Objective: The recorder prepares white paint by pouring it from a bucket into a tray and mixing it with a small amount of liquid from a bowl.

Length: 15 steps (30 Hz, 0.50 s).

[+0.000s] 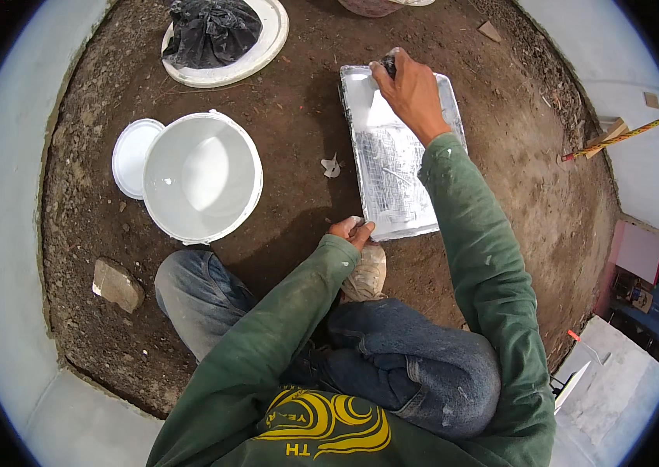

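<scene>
My right hand grips a small black object, too hidden to identify exactly, over the far end of a shallow white paint tray with a ribbed bottom and white smears. My left hand has its fingers closed on the tray's near left corner, just above a paint-spattered shoe. Left of the tray stands a white bucket, its inside coated white, with a round white lid beside it. A small white scrap lies between bucket and tray.
Dirt ground lies inside pale walls. At the top are a black bag on a white round lid and a tub. A stone block sits left of my knee. A striped pole leans at the right wall.
</scene>
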Available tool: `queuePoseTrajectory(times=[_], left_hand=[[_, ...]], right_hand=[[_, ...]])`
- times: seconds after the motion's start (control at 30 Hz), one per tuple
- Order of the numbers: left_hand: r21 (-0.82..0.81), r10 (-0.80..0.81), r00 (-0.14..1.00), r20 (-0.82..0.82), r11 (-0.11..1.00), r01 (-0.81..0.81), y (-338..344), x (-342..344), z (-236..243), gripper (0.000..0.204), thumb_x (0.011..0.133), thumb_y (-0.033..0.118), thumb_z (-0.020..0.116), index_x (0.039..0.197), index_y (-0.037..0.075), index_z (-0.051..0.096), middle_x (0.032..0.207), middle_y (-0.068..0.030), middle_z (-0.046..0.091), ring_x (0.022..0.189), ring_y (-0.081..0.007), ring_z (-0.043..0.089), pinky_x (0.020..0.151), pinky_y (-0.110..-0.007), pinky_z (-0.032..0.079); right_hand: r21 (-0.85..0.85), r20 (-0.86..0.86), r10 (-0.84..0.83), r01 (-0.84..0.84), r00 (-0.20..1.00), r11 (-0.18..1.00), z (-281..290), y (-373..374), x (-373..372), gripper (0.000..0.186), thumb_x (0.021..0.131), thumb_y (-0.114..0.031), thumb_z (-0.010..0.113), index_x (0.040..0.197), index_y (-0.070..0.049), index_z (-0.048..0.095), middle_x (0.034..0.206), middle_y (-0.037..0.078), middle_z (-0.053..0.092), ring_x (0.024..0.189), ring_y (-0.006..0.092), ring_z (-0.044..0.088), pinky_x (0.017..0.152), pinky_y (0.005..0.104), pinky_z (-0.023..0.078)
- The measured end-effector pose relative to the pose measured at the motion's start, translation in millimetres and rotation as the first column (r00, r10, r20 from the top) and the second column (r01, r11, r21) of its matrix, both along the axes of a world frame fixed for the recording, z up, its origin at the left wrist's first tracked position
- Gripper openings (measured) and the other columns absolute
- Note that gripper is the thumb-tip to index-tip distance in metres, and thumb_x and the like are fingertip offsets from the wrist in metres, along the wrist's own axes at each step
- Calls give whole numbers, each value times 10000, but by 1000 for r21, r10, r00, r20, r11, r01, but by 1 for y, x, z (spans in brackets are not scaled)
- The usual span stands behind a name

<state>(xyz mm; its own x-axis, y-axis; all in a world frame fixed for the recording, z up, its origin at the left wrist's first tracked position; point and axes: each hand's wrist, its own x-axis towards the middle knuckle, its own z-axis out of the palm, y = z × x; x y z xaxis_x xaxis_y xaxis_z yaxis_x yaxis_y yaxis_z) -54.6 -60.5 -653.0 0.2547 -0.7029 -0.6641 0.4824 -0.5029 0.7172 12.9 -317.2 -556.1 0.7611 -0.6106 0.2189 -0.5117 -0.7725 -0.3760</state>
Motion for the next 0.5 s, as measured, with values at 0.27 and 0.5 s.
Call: queuePoseTrajectory(times=[0.27, 0.5], left_hand=[[-16, -1, 999, 46, 1000, 2, -1, -4, -8, 482, 881, 313, 634, 1128, -95, 566, 1027, -194, 644, 908, -209, 630, 780, -335, 511], [-27, 73, 994, -86, 997, -76, -4, -8, -7, 311, 903, 192, 611, 1050, -78, 568, 987, -137, 659, 874, -156, 633, 758, -287, 519]], right_hand=[[0, 21, 20, -20, 1000, 1000, -4, 8, 7, 350, 855, -306, 588, 816, 40, 554, 656, 259, 597, 663, 430, 608, 638, 483, 482], [62, 25, -13, 11, 1000, 998, -5, 8, 5, 359, 855, -309, 573, 793, 44, 560, 645, 257, 600, 642, 421, 616, 632, 471, 493]])
